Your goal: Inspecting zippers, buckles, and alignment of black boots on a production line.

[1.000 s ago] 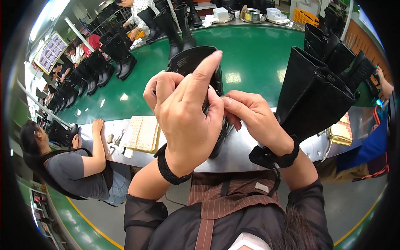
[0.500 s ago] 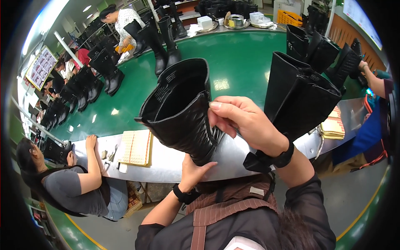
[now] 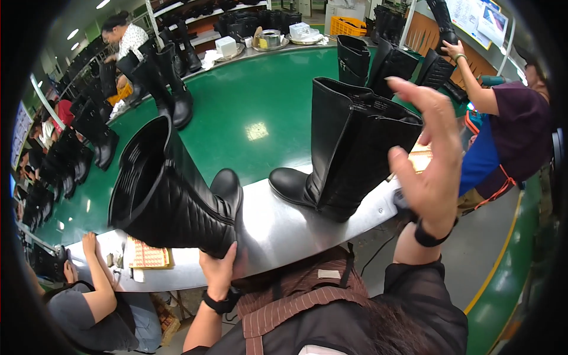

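My left hand (image 3: 218,271) is closed round the heel end of a tall black boot (image 3: 177,204) with a quilted shaft. This boot leans to the left over the metal ledge, its wide top gaping and its toe pointing away from me. A second tall black boot (image 3: 349,154) stands upright on the ledge to the right, toe toward the left. Raised beside its shaft is my right hand (image 3: 435,157), fingers apart and holding nothing. A little motion blur softens that hand.
A metal ledge (image 3: 278,236) edges the green tabletop (image 3: 260,89). More black boots (image 3: 387,65) stand at the back right and far left. A seated person (image 3: 89,313) is at my left. On the right, another person (image 3: 515,118) holds up a boot. Printed label sheets (image 3: 148,254) lie left.
My right hand has let go of the quilted boot's top edge and moved right, opening beside the second boot. The quilted boot now leans further left. The view has turned right.
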### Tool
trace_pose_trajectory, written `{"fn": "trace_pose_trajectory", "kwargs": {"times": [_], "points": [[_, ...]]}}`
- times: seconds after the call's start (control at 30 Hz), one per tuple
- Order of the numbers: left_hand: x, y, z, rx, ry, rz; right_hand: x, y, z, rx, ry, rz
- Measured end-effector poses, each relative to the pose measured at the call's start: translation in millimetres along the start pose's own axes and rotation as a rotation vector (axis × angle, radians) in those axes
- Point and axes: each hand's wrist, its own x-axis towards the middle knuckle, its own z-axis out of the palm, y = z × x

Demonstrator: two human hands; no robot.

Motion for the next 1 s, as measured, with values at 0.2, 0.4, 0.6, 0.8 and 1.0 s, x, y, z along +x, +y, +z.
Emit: {"fn": "trace_pose_trajectory", "kwargs": {"times": [0.2,0.4,0.6,0.8,1.0], "points": [[-6.5,77.9,-30.6,1.083,-0.343,-0.183,-17.2,39.6,-13.0,-0.266,-0.115,-0.069],[7.9,151.7,21.9,0.187,-0.388,0.242,-47.4,9.6,-10.5,-0.108,-0.003,-0.116],[41.5,166.2,111.1,0.094,-0.310,0.406,-65.7,5.6,-14.8,0.012,0.059,-0.094],[59.3,159.1,118.8,-0.044,-0.274,0.293,-66.5,24.3,-16.7,-0.010,0.082,-0.092],[72.2,165.2,115.2,-0.025,-0.403,0.051,-64.4,41.1,-10.3,0.058,0.153,-0.068]]}}
